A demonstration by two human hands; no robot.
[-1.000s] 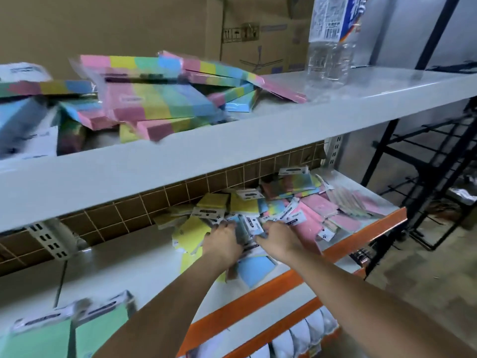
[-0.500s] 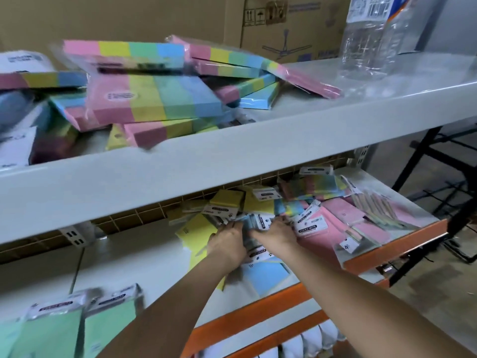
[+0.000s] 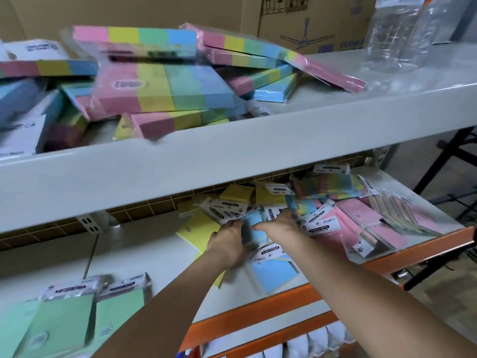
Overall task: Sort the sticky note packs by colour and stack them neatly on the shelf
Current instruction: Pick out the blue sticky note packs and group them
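**Both hands on a blue pack in the lower-shelf pile**

While both forearms reach in from the near edge, the left hand (image 3: 227,241) and the right hand (image 3: 280,226) meet on a blue sticky note pack (image 3: 254,224) in the middle of the lower shelf (image 3: 144,254). The left hand's fingers curl around the pack's left side; the right hand's fingers lie over its right side, tips hidden among the packs, so I cannot tell how tightly they grip. Another blue pack (image 3: 275,276) lies flat just near of the hands, by the orange front rail (image 3: 258,315). Yellow packs (image 3: 197,231) sit to the left and far side of the hands, pink packs (image 3: 387,228) spread to the right, and a striped multicolour pack (image 3: 330,183) rests at the far right of the pile. Well apart to the near left, two green packs (image 3: 85,319) stand side by side, touching. On the upper shelf (image 3: 232,156) lies a loose heap of large rainbow-striped packs (image 3: 165,89), with a clear plastic bottle (image 3: 392,34) at the far right and cardboard boxes (image 3: 309,19) behind.
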